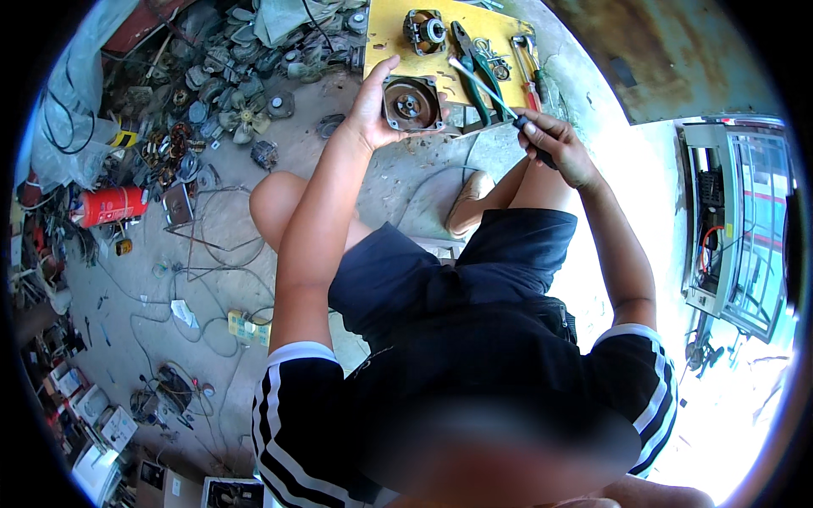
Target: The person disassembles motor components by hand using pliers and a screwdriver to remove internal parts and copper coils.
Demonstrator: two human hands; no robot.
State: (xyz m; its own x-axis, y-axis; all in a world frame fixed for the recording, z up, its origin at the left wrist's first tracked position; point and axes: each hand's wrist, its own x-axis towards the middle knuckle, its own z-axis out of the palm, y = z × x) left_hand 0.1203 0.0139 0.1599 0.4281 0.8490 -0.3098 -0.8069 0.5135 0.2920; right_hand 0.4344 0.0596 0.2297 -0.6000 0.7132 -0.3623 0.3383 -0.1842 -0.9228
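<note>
My left hand (373, 108) is closed around a square metal motor end cover (395, 100), its hollow round inside facing up. The cover is held in front of the yellow board's near edge. In my right hand (566, 151) is a screwdriver (522, 124) with a dark handle. Its shaft points up and left over the board, and its tip is apart from the cover. Behind the cover, a motor part with copper windings (425, 34) sits on the yellow board (389, 21). Green-handled pliers (481, 106) lie partly under the screwdriver's shaft.
Small metal parts (501, 69) and a red-handled tool (532, 95) lie on the board's right side. Heaped motor parts (246, 118) cover the floor at far left, near a red cylinder (114, 206). Cables (203, 271) trail across the floor. A glass-fronted cabinet (732, 220) stands at right.
</note>
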